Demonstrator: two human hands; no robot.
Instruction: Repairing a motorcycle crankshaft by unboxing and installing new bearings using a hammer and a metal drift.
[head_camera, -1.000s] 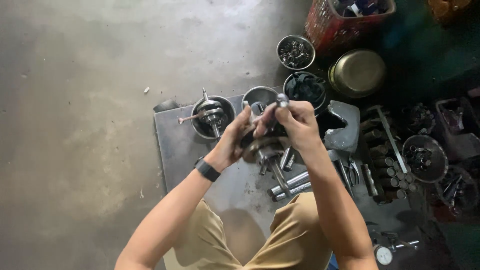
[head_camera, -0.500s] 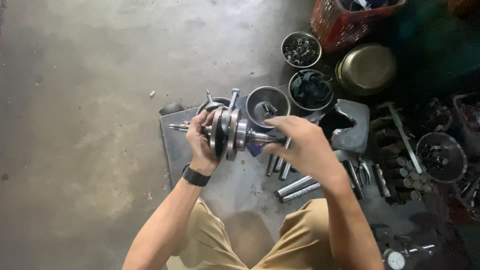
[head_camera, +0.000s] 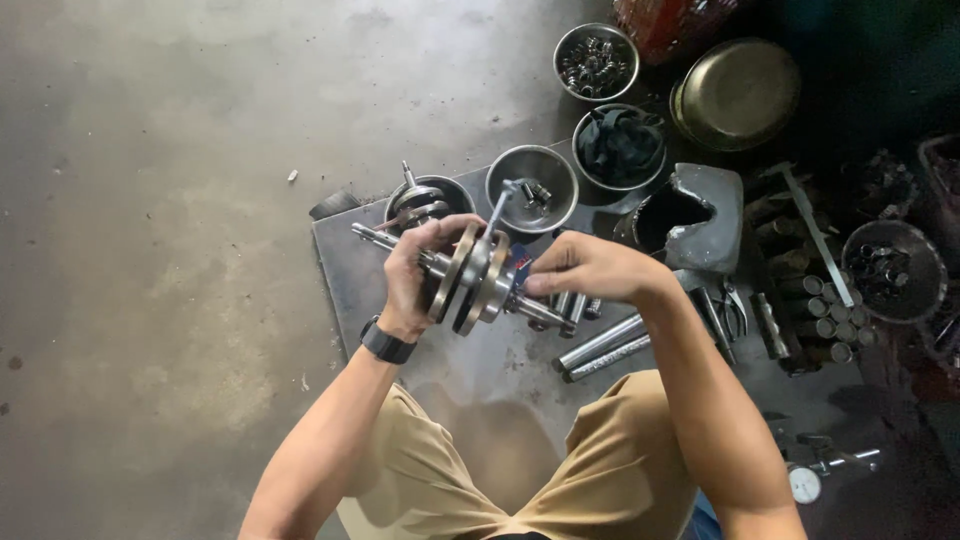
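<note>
I hold a steel crankshaft (head_camera: 470, 275) with two round webs and a connecting rod sticking up, level above a grey metal plate (head_camera: 345, 270) on the floor. My left hand (head_camera: 415, 275), with a black wristband, wraps the left web and shaft. My right hand (head_camera: 585, 270) pinches the shaft's right end between its fingertips.
Another crankshaft lies in a metal bowl (head_camera: 425, 200) behind. More bowls (head_camera: 530, 180) hold small parts, one a dark rag (head_camera: 620, 145). Steel rods (head_camera: 600, 345), pliers (head_camera: 728, 312), a grey metal block (head_camera: 705, 215), a brass pan (head_camera: 738, 92) and a dial gauge (head_camera: 805, 480) lie to the right.
The crankshaft went from upright near the plate to lying sideways in both hands, lifted higher. My left hand moved onto the web, my right hand onto the shaft end.
</note>
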